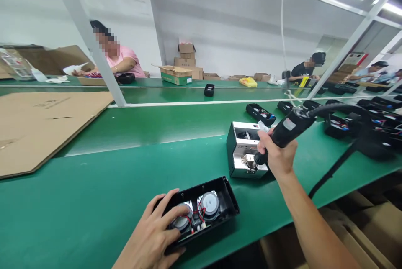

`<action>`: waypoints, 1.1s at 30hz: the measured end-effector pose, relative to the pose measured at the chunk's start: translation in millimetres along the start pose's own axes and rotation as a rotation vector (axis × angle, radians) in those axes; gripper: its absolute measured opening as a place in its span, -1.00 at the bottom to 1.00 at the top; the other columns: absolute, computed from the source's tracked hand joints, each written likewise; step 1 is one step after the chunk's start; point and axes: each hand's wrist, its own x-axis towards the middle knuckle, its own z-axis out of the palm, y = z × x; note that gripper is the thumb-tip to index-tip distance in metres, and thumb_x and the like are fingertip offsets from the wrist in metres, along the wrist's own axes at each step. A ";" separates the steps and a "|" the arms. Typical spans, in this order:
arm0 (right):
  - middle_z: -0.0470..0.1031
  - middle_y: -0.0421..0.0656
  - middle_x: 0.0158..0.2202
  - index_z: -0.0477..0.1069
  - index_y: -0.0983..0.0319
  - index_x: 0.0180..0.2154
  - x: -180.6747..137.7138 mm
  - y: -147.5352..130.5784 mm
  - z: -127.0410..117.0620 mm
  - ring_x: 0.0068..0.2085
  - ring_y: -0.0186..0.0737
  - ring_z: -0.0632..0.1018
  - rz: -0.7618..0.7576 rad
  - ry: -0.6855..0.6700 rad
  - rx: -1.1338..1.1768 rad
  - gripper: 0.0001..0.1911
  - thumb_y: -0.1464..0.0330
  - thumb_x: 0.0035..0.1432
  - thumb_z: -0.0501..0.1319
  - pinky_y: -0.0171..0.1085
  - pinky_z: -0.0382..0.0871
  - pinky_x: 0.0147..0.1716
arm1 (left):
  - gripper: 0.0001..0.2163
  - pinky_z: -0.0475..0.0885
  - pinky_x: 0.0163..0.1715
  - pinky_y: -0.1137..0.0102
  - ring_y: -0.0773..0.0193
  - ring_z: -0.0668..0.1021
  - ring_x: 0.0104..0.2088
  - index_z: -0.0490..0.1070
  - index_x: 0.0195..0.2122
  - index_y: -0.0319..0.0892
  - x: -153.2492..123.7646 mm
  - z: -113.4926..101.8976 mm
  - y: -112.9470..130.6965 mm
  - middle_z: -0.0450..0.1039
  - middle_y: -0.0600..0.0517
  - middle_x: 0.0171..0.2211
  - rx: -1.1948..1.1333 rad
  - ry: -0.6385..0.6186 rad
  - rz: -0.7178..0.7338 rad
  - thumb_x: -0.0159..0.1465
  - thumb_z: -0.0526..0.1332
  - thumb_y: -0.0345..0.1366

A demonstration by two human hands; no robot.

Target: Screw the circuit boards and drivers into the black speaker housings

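Note:
My left hand (157,229) grips the left end of a black speaker housing (232,206), fingers over its far edge and inside, thumb at the near side. The housing lies open side up, slightly askew. Inside it are two round speakers (210,205), with thin red and black wires and small white connectors. The left speaker is partly covered by my fingers. My right hand (281,154) is closed around a black electric screwdriver (290,126), its nose pointing down left. That nose is at the front of a silver and black screw feeder (235,149); whether they touch I cannot tell.
A black cable (337,110) runs right from the screwdriver, which hangs on a white cord (282,22). Several more black housings (260,114) stand behind and to the right. Flat cardboard (47,126) lies left on the green bench (103,202). Co-workers (125,62) sit across the line.

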 end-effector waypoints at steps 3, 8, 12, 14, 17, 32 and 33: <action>0.34 -0.39 -0.68 0.36 0.14 -0.41 -6.6 -5.8 1.1 -0.68 -0.35 0.36 0.094 -0.127 -0.041 -0.63 0.23 0.13 0.53 -0.28 0.28 -0.62 | -0.69 0.04 0.38 0.12 -0.08 0.35 0.41 0.56 -0.48 0.00 1.3 -0.3 1.9 0.65 0.19 0.05 -0.014 0.023 -0.002 0.02 0.68 -0.09; 0.38 -0.37 -0.63 0.47 0.18 -0.23 -31.8 -17.9 -16.0 -0.65 -0.34 0.35 0.256 -0.344 -0.073 -0.70 0.22 0.17 0.53 -0.26 0.27 -0.60 | -0.67 0.01 0.41 0.12 -0.07 0.34 0.41 0.53 -0.47 -0.02 -2.6 2.7 2.5 0.65 0.22 0.07 -0.060 0.025 -0.031 0.01 0.69 -0.14; 0.47 -0.36 -0.48 0.45 0.12 0.02 -56.7 -11.9 -39.9 -0.57 -0.32 0.42 0.265 -0.286 -0.024 -0.52 0.27 0.14 0.56 -0.23 0.32 -0.51 | -0.69 0.06 0.39 0.09 -0.09 0.35 0.41 0.54 -0.46 -0.02 -3.3 0.9 3.7 0.65 0.19 0.07 -0.061 0.006 -0.044 0.05 0.67 -0.13; 0.49 -0.34 -0.42 0.43 0.11 0.06 -66.9 -6.0 -50.2 -0.54 -0.30 0.46 0.254 -0.249 -0.048 -0.51 0.26 0.18 0.55 -0.21 0.36 -0.48 | -0.70 0.09 0.36 0.07 -0.11 0.36 0.41 0.54 -0.46 -0.03 -1.5 -0.7 4.5 0.65 0.19 0.08 -0.063 -0.006 -0.047 0.07 0.65 -0.14; 0.51 -0.31 -0.40 0.39 0.08 0.15 -78.3 0.5 -60.1 -0.49 -0.24 0.53 0.270 -0.241 -0.019 -0.51 0.22 0.29 0.49 -0.17 0.43 -0.43 | -0.69 0.11 0.35 0.05 -0.13 0.36 0.40 0.51 -0.46 -0.04 0.8 -1.5 5.2 0.65 0.19 0.09 -0.087 -0.010 -0.052 0.07 0.65 -0.18; 0.39 -0.41 -0.52 0.35 -0.09 0.18 -126.6 -69.3 15.6 -0.65 -0.36 0.37 0.182 -0.341 0.494 -0.57 0.38 0.40 0.36 -0.32 0.33 -0.66 | -0.75 0.07 0.42 -0.08 -0.21 0.29 0.46 0.59 -0.38 -0.04 -3.0 -8.0 12.0 0.61 0.13 0.14 0.019 -0.124 -0.060 0.10 0.64 -0.16; 0.38 -0.41 -0.52 0.34 -0.08 0.19 -130.7 -65.1 19.7 -0.64 -0.36 0.37 0.186 -0.364 0.494 -0.58 0.37 0.42 0.35 -0.33 0.31 -0.66 | -0.74 0.08 0.42 -0.08 -0.21 0.29 0.46 0.59 -0.38 -0.03 -2.6 -8.2 12.1 0.61 0.13 0.14 0.019 -0.123 -0.059 0.10 0.64 -0.16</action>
